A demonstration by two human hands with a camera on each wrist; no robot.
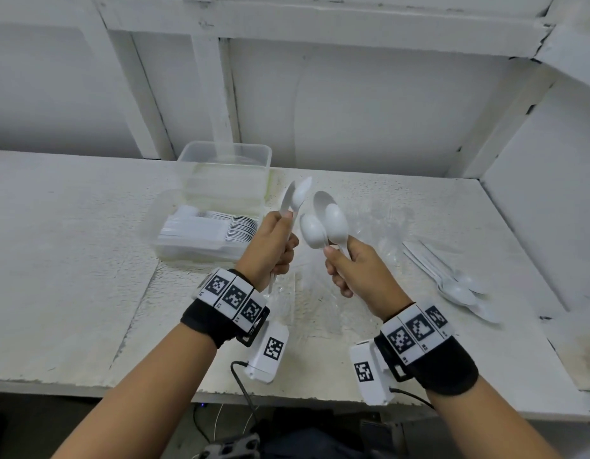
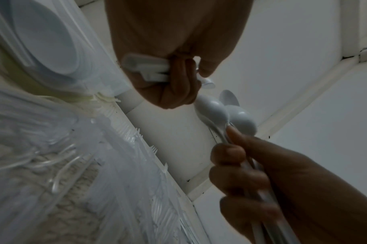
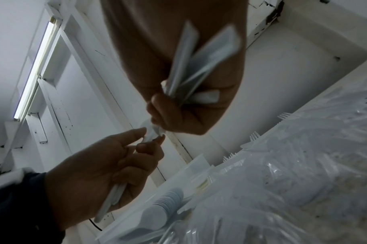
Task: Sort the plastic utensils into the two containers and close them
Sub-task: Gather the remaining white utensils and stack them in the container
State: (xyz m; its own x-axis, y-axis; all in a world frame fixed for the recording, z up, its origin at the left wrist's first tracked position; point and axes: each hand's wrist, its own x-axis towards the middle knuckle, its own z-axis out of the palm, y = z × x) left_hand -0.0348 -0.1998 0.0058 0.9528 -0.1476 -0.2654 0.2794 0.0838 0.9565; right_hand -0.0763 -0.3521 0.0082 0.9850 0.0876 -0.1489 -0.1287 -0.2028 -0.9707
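While smooth oval-bowled white plastic spoons (image 1: pixel 323 223) fan upward, both hands' fingers (image 1: pixel 336 263) curl around their flat handles.

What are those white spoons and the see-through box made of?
The spoons look like thin matte white plastic: opaque, with a dull, even sheen. The box appears to be clear, slightly cloudy plastic, since the stacked spoons inside show through its walls. The worktop seems to be white-painted, chipped board.
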